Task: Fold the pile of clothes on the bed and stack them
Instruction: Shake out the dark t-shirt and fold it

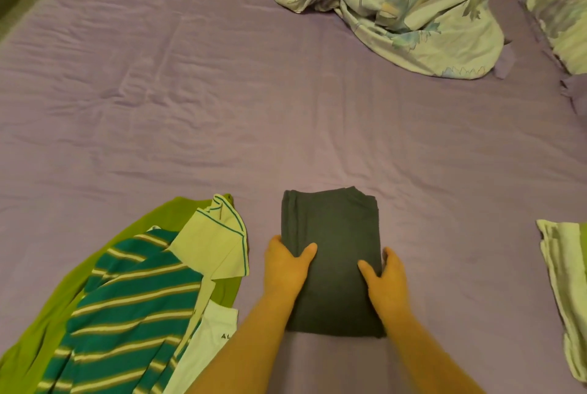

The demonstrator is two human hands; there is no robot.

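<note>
Folded dark garment [332, 253] lies between both hands, left hand [284, 266] and right hand [386, 282] gripping its sides.

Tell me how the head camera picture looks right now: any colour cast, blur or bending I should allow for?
Head view: a warm yellowish cast tints everything; light is soft and even, no glare or hard shadows; the folded dark garment and both hands, left and right, are fairly sharp; the striped shirt blurs toward the bottom edge; wide-angle bending curves the bed sheet at the frame edges.
</note>
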